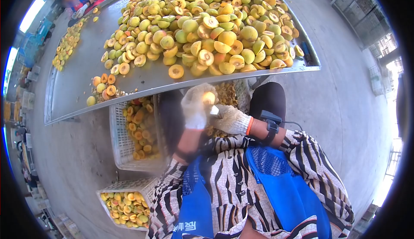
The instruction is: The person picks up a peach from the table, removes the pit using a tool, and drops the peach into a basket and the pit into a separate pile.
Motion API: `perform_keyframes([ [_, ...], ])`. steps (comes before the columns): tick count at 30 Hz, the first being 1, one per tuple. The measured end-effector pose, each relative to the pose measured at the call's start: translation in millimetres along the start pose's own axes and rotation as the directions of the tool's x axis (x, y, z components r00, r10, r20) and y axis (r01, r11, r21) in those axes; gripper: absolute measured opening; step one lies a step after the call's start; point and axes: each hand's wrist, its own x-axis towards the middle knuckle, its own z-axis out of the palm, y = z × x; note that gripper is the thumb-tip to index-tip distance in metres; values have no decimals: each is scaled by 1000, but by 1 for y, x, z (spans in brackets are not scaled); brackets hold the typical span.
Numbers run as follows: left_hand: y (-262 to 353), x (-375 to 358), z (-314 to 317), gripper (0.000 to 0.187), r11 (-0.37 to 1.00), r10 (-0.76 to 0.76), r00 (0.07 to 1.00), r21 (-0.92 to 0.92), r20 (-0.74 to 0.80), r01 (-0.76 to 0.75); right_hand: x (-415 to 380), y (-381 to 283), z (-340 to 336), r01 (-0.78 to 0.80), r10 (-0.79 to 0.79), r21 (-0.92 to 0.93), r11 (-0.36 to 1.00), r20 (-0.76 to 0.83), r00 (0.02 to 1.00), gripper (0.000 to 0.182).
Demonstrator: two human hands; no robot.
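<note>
My left hand [196, 106], in a white knit glove and partly blurred, is closed around a halved yellow peach [208, 98]. Close beside it, my right hand [231, 119], gloved with an orange cuff edge, is closed on a small tool with a white end [214, 110]; the rest of the tool is hidden. Both hands are just below the near edge of a metal table [168, 89]. Beneath them a crate between my knees holds small brownish pieces [226, 93], perhaps pits. A large heap of peach halves [194, 32] covers much of the table.
Left of my legs, a white crate [115, 139] holds peach halves, and another crate [146, 189] of them stands below it. A few halves and scraps [105, 88] lie near the table's left corner. Another person [82, 1] works at the far left end beside a smaller pile [68, 45].
</note>
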Motion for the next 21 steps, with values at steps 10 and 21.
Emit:
perform_keyframes([
  [10, 26, 27, -16, 21, 912, -119, 876, 400, 467, -90, 4, 4, -7, -173, 165, 41, 984, 157, 974, 25],
  [21, -15, 23, -22, 26, 976, -129, 975, 199, 181, 93, 16, 33, 17, 72, -80, -175, 982, -36, 996, 21],
])
